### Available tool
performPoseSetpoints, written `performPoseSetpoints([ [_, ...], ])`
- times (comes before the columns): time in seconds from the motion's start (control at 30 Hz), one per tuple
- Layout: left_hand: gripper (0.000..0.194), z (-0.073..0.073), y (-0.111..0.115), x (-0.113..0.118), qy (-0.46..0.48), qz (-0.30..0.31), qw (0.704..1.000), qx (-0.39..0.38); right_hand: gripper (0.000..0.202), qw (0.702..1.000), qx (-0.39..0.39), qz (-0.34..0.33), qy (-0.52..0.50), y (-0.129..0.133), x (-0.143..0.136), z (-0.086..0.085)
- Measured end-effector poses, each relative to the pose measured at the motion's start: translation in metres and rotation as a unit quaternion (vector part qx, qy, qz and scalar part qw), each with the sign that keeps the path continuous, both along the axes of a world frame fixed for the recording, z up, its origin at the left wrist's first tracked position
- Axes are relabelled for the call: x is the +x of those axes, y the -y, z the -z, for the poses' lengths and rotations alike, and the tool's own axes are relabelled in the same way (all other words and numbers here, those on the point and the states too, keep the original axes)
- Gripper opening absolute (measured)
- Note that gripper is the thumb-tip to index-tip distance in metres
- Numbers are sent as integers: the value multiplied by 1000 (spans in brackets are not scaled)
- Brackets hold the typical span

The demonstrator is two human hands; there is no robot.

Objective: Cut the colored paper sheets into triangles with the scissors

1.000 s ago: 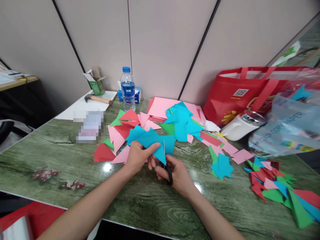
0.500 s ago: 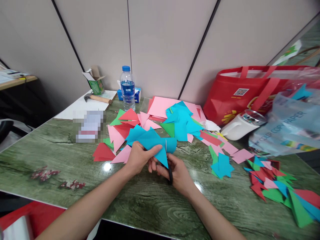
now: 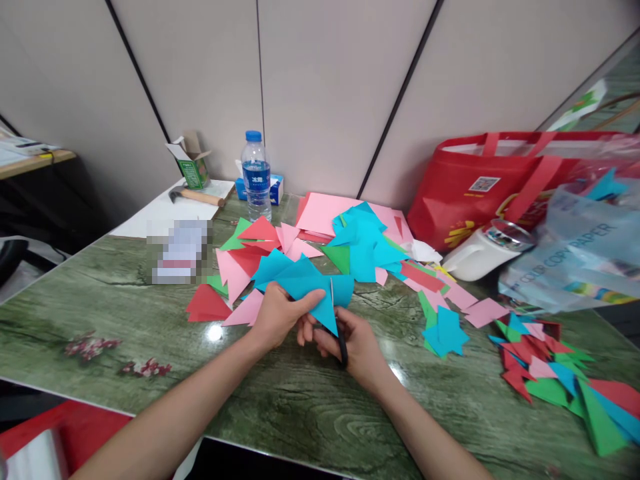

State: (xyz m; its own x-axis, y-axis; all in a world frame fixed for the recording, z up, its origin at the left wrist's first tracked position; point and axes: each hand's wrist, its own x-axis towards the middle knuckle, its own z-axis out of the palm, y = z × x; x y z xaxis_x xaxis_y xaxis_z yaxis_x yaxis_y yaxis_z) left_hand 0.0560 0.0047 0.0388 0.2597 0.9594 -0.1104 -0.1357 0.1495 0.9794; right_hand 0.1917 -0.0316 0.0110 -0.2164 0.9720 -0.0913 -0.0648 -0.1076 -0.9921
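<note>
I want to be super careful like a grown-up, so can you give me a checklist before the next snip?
1. Left hand gripping the blue paper: ok, thumb on top.
2. Right hand holding the scissors: ok, around the black handle.
3. Scissors at the paper: ok, a blade shows across it.
4. Left fingers safe from both blades: cannot tell; the thumb is left of the visible blade, but the paper hides what's underneath.
5. Loose paper pieces tidied: not ok, they're scattered about.
6. Water bottle upright: ok, cap on.
</note>
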Motion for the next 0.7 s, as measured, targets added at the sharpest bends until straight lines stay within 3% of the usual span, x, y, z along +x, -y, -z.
performPoseSetpoints([
  [0.37, 37, 4, -1, -1, 14, 9, 1000, -7, 31, 1000, -11, 18, 21, 1, -1, -1],
  [0.7, 40, 6, 2, 3, 4, 43, 999, -26, 24, 999, 43, 26, -11, -5, 3, 5],
])
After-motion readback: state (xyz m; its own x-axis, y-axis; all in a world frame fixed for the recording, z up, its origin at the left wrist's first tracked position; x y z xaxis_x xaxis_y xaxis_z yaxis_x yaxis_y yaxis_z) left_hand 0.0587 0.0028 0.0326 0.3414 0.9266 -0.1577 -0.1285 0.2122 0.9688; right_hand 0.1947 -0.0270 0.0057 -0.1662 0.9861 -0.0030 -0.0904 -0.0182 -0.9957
